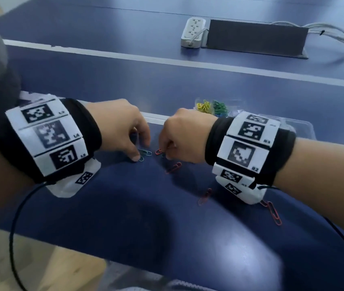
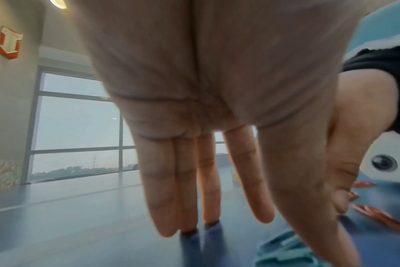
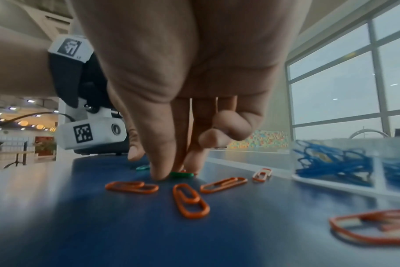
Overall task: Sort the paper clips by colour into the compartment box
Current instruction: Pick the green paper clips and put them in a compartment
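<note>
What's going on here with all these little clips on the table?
A person is sorting paper clips by colour into a clear compartment box, which already holds yellow, green and blue clips. Both hands are down on the blue table: the left hand has its fingertips at some teal clips, and the right hand is picking at a red clip. Several red clips lie loose, not yet sorted.

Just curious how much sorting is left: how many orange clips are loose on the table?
5 orange clips show in the right wrist view: three clustered before the right hand, one paler nearer the box, one close at lower right. More may hide under the hand.
</note>
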Demonstrator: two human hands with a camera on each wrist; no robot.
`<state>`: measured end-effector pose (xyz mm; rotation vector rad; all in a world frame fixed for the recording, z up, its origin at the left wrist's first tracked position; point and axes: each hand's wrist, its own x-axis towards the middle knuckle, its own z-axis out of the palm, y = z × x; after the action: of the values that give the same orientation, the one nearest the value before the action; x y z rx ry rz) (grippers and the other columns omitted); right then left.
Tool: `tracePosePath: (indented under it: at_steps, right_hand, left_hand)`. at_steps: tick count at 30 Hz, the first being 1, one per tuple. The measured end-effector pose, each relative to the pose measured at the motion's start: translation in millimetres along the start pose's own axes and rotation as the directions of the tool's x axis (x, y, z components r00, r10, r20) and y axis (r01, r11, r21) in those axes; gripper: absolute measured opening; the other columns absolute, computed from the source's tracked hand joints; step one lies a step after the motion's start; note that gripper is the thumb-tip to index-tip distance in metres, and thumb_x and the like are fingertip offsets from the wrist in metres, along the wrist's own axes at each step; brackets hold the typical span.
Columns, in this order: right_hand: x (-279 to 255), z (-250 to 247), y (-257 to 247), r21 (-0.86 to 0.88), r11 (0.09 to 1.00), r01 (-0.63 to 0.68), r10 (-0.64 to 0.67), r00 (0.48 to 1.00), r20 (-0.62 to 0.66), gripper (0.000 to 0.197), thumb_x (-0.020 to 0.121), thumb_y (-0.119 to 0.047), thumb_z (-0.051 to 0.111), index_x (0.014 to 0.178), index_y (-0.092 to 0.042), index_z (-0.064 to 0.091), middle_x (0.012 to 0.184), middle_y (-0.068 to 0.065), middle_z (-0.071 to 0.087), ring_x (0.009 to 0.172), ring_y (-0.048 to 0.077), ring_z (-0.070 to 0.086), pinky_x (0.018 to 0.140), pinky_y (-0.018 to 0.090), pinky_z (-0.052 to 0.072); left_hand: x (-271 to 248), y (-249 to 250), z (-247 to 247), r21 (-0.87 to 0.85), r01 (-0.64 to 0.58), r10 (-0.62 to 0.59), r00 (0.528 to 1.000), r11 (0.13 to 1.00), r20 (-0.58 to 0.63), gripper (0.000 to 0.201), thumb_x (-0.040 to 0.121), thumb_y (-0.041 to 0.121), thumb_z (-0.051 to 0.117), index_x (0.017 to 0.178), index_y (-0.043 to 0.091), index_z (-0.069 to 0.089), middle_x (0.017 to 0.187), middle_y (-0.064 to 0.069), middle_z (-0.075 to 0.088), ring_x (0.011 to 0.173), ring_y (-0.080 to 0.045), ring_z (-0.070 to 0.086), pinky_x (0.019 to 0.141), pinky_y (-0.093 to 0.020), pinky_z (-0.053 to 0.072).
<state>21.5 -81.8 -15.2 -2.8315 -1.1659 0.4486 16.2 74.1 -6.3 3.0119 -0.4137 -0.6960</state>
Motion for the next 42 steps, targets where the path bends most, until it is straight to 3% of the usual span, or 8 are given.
tracePosePath:
  at_steps: [9, 13, 20, 23, 27, 32, 37, 42]
  right_hand:
    - [0, 5, 1, -0.064, 0.997, -0.030, 0.030, 1.000, -0.010, 0.022, 0.087, -0.027, 0.049, 0.094, -0.018, 0.068, 0.065, 0.003, 0.036, 0.073, 0.029, 0.048, 0.058, 0.025, 0.036]
    - [-2, 6, 1, -0.035, 0.999, 0.008, -0.008, 1.000, -0.011, 0.023, 0.087, -0.029, 0.048, 0.096, -0.022, 0.068, 0.078, 0.004, 0.051, 0.083, 0.031, 0.062, 0.078, 0.034, 0.053]
    - [-7, 9, 5, 0.115, 0.993, -0.010, 0.024, 0.992, -0.125, 0.025, 0.082, -0.020, 0.051, 0.093, -0.020, 0.073, 0.093, 0.005, 0.072, 0.082, 0.028, 0.058, 0.083, 0.033, 0.051]
    - [-11, 9, 18, 0.204, 0.975, -0.089, 0.131, 0.971, -0.202, 0.023, 0.078, -0.018, 0.052, 0.087, -0.020, 0.074, 0.089, 0.006, 0.073, 0.086, 0.029, 0.064, 0.082, 0.034, 0.051]
    - [-15, -4, 52, 0.301, 0.912, -0.278, 0.351, 0.908, -0.226, 0.020, 0.079, -0.021, 0.059, 0.092, -0.023, 0.075, 0.085, 0.000, 0.069, 0.082, 0.018, 0.058, 0.078, 0.021, 0.045]
    - [-19, -25, 95, 0.480, 0.752, -0.452, 0.589, 0.788, -0.179, 0.013, 0.078, -0.019, 0.065, 0.085, -0.022, 0.076, 0.060, -0.004, 0.063, 0.063, 0.017, 0.061, 0.075, 0.030, 0.056]
    - [-11, -30, 110, 0.471, 0.705, -0.531, 0.657, 0.739, -0.150, 0.013, 0.080, -0.017, 0.068, 0.090, -0.019, 0.076, 0.062, -0.002, 0.061, 0.071, 0.018, 0.061, 0.072, 0.030, 0.055]
    - [-7, -30, 112, 0.494, 0.684, -0.536, 0.649, 0.757, -0.077, 0.020, 0.079, -0.008, 0.062, 0.089, -0.015, 0.077, 0.084, 0.009, 0.074, 0.075, 0.023, 0.065, 0.082, 0.040, 0.058]
  left_hand:
    - [4, 1, 4, 0.123, -0.061, 0.064, 0.998, 0.991, -0.021, 0.014, 0.068, 0.037, 0.076, 0.082, 0.032, 0.076, 0.103, 0.010, 0.069, 0.098, -0.011, 0.061, 0.082, -0.029, 0.051]
    - [1, 0, 7, 0.131, -0.081, 0.086, 0.996, 0.988, -0.031, 0.009, 0.071, 0.036, 0.071, 0.076, 0.030, 0.075, 0.102, 0.009, 0.069, 0.092, -0.012, 0.063, 0.079, -0.031, 0.053]
    - [-4, 5, 5, 0.064, -0.041, 0.046, 0.996, 0.997, -0.081, 0.020, 0.072, 0.033, 0.063, 0.055, 0.030, 0.055, 0.086, 0.007, 0.069, 0.081, -0.014, 0.062, 0.074, -0.030, 0.054]
    - [-3, 17, -1, -0.025, -0.027, 0.023, 0.989, 0.999, -0.144, 0.010, 0.074, 0.026, 0.062, 0.065, 0.022, 0.061, 0.077, 0.004, 0.068, 0.077, -0.016, 0.061, 0.074, -0.026, 0.052]
    - [13, 40, -14, -0.129, -0.107, 0.065, 0.955, 0.986, -0.290, 0.011, 0.075, 0.021, 0.062, 0.080, 0.015, 0.069, 0.070, 0.003, 0.062, 0.072, -0.017, 0.057, 0.077, -0.026, 0.049]
    - [57, 71, -33, -0.178, -0.166, 0.080, 0.908, 0.970, -0.410, 0.018, 0.080, 0.022, 0.059, 0.089, 0.013, 0.071, 0.076, 0.002, 0.058, 0.077, -0.015, 0.051, 0.075, -0.024, 0.042]
    - [91, 93, -43, -0.147, -0.154, 0.084, 0.913, 0.977, -0.399, 0.017, 0.082, 0.020, 0.058, 0.091, 0.016, 0.072, 0.093, -0.003, 0.070, 0.085, -0.021, 0.061, 0.075, -0.027, 0.046]
    - [105, 102, -42, -0.118, -0.120, 0.071, 0.934, 0.986, -0.351, 0.019, 0.083, 0.018, 0.060, 0.097, 0.017, 0.074, 0.098, -0.007, 0.072, 0.093, -0.027, 0.066, 0.077, -0.030, 0.049]
